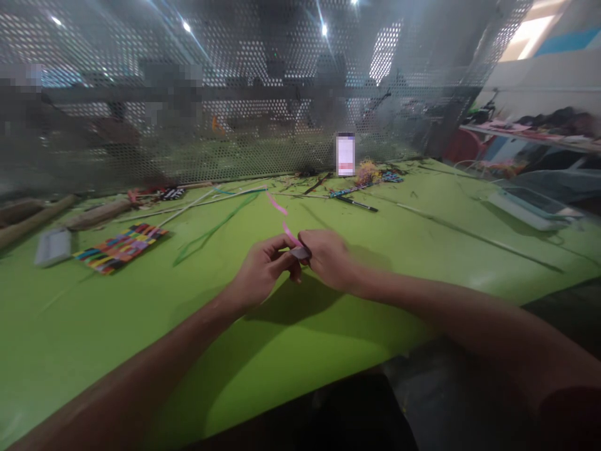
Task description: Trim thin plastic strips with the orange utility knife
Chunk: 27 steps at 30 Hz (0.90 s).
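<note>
Over the middle of the green table my two hands meet. My left hand is closed in a pinch on a narrow pink strip, whose free end points up and away. My right hand is curled into a fist against the left fingertips. From it juts a small grey, blade-like piece, lying across the strip; the rest of this piece is hidden in the fist. Another pink strip lies on the table just beyond, beside a green looped strip.
At left lie a multicoloured woven mat, a white box and wooden pieces. A phone stands at the back near a black pen and tangled fibres. Long thin sticks and a scale-like device are at right. A perforated screen rises behind.
</note>
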Tool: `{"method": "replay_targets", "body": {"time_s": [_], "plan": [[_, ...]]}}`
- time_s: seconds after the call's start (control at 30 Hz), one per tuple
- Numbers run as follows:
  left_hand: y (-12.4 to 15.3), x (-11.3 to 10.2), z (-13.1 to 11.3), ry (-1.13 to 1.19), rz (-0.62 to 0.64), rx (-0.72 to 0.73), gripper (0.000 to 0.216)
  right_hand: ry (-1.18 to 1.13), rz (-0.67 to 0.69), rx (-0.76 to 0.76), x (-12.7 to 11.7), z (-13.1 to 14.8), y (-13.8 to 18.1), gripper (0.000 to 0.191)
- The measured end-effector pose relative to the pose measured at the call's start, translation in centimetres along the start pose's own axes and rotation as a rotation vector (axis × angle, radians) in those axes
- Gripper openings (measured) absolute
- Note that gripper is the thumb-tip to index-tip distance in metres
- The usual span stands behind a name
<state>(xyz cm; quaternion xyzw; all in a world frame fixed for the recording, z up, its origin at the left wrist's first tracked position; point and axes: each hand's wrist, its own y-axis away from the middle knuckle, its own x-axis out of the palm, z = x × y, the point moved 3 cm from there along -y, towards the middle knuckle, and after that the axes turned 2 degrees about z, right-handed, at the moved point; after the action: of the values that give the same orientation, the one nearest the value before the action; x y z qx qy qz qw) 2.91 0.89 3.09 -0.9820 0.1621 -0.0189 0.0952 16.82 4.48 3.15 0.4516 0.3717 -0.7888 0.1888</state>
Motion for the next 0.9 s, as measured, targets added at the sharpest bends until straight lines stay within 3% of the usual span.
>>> {"method": "replay_targets", "body": {"time_s": [0.43,0.6,0.73,0.9], "plan": [[0.0,-0.4,1.3,0.042,0.014,-0.04,0.029,-0.08,0.041,0.04,0.1,-0.9,-0.2,0.018],[-0.9,-1.9,2.6,0.082,-0.035,-0.043,0.027,-0.196,-0.007,-0.063,-1.8,-1.7,-1.4,0.004],[-1.3,-2.3,2.9,-0.007,-0.057,-0.06,0.029,-0.297,0.061,-0.156,-2.4,-1.6,-1.7,0.011],[-1.2,-2.0,2.7,-0.092,-0.051,-0.11,0.03,-0.283,0.031,-0.181,-2.2,-1.6,-1.3,0.007]]}}
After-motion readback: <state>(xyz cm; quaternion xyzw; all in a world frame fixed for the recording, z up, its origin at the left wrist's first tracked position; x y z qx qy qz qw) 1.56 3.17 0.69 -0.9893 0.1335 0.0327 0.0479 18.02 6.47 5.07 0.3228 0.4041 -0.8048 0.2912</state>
